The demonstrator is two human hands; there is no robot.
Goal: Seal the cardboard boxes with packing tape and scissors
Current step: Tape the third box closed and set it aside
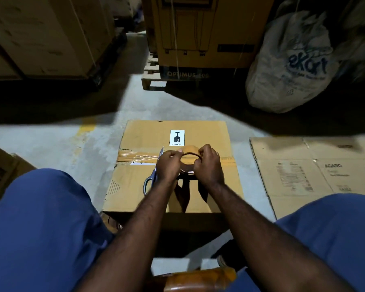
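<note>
**Tape roll: light and stiff, but the loose end is the fiddly bit**

The roll [189, 149] is held just above the box [209, 131], right over the seam, with both hands curled round it. The rim is pinched by the left hand [169, 165] on one side and clamped by the right hand [209, 165] on the other. The free end is probably being picked at, though that can't be made out for sure.

The roll should be light and rigid thanks to its core, so it's best gripped by the rim or through the hole. The free end will be thin and floppy, and will likely cling to itself if let go.

The scissors [154, 175] are lying on the box beneath the left hand, loops toward the person, so they're best taken by the loops. Only the left part of the seam is taped. A fragile label [176, 137] is stuck on top, so the strip probably shouldn't be pressed down too hard.
</note>
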